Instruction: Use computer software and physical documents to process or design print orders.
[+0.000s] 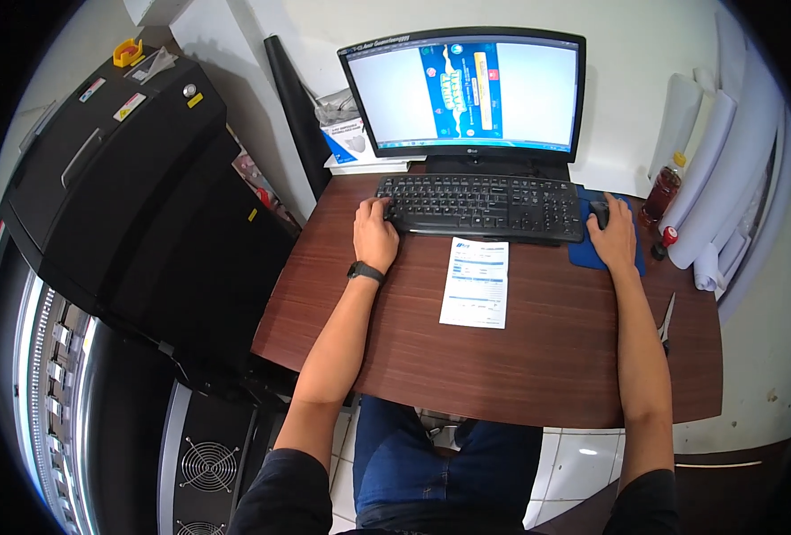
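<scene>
wood-grain desk (556, 348) stands against a pale wall (627, 80), with a lit monitor (462, 94) toward its back. a black keyboard (480, 205) lies in front of the monitor. the left hand (376, 236) is curled at the keyboard's left end; i cannot tell whether it grips or presses anything. the right hand (615, 236) is closed over a black computer mouse (599, 214) on a blue mouse pad (583, 256). just below the keyboard lies a printed paper sheet (474, 283).

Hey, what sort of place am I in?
Probably a print shop: a large black machine stands left of the desk, big pale rolls stand on the right, and the monitor shows a poster-like design.
</scene>
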The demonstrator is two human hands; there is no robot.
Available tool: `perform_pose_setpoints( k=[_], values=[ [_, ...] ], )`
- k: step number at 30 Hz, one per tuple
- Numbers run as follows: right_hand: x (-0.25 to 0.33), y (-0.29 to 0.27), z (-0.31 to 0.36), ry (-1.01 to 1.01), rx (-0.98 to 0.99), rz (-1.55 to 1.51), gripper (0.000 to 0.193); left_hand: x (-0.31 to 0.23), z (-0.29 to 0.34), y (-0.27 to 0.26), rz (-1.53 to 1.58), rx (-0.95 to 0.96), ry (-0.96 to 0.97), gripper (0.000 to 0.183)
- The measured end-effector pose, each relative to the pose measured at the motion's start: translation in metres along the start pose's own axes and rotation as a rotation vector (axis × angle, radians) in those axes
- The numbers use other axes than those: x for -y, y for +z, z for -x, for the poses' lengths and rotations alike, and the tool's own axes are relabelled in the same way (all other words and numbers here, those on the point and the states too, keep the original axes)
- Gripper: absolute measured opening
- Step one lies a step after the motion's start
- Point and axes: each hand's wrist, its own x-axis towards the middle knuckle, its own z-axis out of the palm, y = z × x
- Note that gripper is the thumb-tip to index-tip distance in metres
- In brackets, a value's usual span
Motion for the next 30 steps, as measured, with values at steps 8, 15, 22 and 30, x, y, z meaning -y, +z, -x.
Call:
perform_pose_setpoints(
  k=[8,15,22,30],
  values=[
    [-0.001,0.002,-0.004,0.0,-0.017,0.02,0.057,-0.001,-0.004,-0.001,0.049,0.028,-0.033,0.044],
    [0.001,0.001,-0.002,-0.006,-0.015,0.006,0.057,-0.012,-0.018,0.005,-0.258,0.268,0.117,0.058],
    [0.003,-0.002,-0.001,0.007,-0.019,-0.008,0.057,-0.019,-0.043,0.005,-0.381,0.444,0.095,0.045],
    [0.002,0.004,-0.003,-0.017,-0.024,-0.013,0.057,0.01,-0.007,0.004,-0.238,0.063,0.176,0.047]
  ],
)
